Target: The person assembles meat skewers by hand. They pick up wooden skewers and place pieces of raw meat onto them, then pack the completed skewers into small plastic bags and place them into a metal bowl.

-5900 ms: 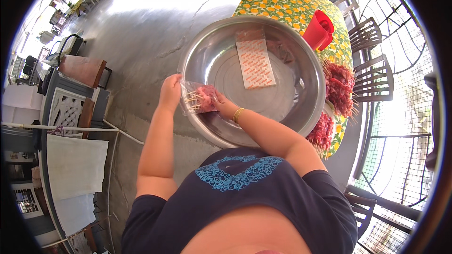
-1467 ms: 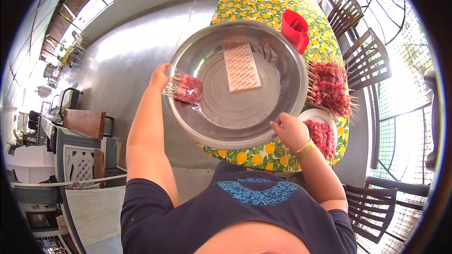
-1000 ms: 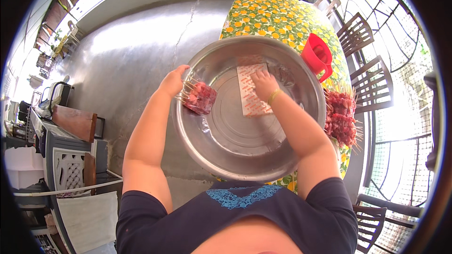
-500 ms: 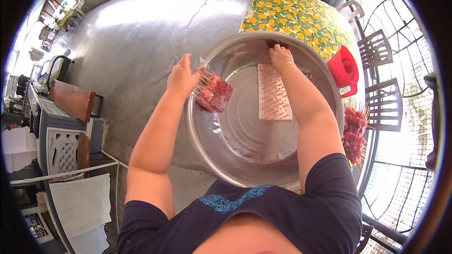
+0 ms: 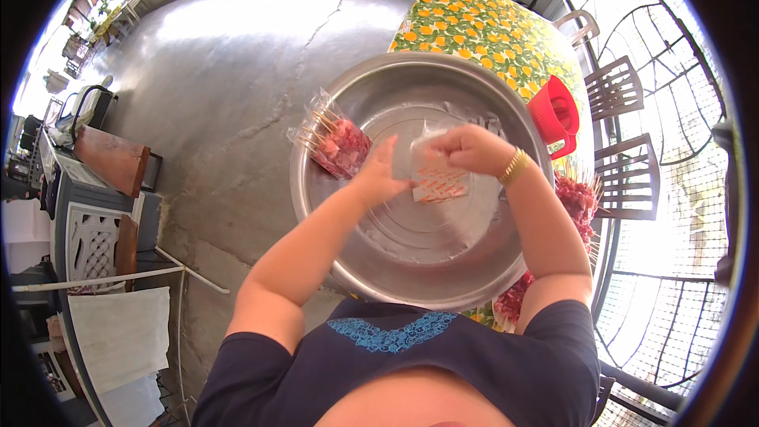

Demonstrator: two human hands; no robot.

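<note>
A wide metal basin [image 5: 328, 265] sits in front of me. Over its middle, my right hand [image 5: 472, 150] is closed, its fingers pinching the upper part of a clear plastic packet [image 5: 441, 183] printed with orange dashes. Whether this is one bag or a stack of bags I cannot tell. My left hand [image 5: 381, 178] hovers just left of the packet with thumb and fingers apart, holding nothing. Beside it, a clear bag of raw meat skewers [image 5: 341, 149] leans on the basin's left inner wall, its stick ends poking over the rim.
A red plastic pitcher [image 5: 550, 116] stands right of the basin on a table with a fruit-patterned cloth [image 5: 466, 20]. More raw meat skewers [image 5: 575, 204] lie along the right side. Dark slatted chairs [image 5: 627, 178] stand beyond. A wooden board [image 5: 111, 160] and shelving are at the left.
My left hand has left the skewer bag and come right over the basin. My right hand has drawn back toward me from the far wall, and the printed packet has shifted left.
</note>
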